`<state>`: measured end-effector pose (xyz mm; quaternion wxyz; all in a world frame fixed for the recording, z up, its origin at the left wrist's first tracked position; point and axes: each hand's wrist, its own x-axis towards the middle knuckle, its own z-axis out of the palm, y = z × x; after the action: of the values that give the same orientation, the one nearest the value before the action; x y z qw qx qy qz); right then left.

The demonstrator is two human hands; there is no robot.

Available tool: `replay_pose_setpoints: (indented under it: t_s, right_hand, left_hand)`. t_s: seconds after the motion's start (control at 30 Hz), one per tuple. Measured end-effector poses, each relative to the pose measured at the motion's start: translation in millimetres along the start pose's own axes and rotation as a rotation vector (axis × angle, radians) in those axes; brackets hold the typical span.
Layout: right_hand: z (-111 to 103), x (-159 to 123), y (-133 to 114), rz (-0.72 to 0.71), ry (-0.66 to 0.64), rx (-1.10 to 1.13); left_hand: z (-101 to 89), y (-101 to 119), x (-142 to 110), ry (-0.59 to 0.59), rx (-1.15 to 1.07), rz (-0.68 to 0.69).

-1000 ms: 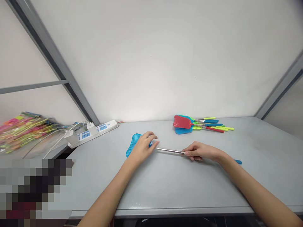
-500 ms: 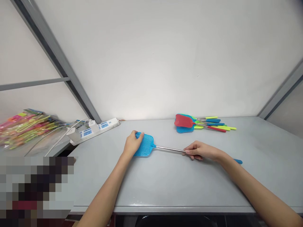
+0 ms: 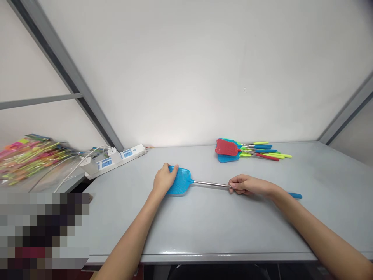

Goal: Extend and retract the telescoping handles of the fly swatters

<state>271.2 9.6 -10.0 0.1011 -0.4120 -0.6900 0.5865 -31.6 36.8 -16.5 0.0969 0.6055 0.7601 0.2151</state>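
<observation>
A blue fly swatter with a perforated head and a thin metal shaft lies across the middle of the grey table, just above or on its surface. My left hand grips the left edge of the head, thumb on top and the other fingers beneath it. Around the metal shaft, my right hand is closed in a pinch. The blue handle end pokes out to the right beyond my right forearm, which hides the part between.
Several fly swatters in red, blue and yellow-green lie piled at the back of the table. A white power strip with plugged-in adapters is at the back left. Bagged colourful items sit on another surface farther left.
My left hand has gone from the neck of the swatter leftward to the outer edge of its head and closed on it. My right hand, still on the shaft, has shifted slightly right.
</observation>
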Motion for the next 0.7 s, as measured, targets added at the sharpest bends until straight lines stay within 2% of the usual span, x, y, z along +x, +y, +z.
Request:
replay_pose_setpoints:
  t_s: [0.23,0.47,0.7]
  right_hand:
    - [-1,-2,2,0.058,-0.074,0.109]
    - [-4,-4,7,0.172,-0.169,0.261]
    - [-8,-4,15,0.214,-0.229,0.371]
  left_hand:
    - [0.7,12,-12,0.135,-0.008,-0.035]
    - [3.8,21,-19,0.223,-0.041,-0.061]
    - [4.4,27,-28,0.292,-0.086,-0.056]
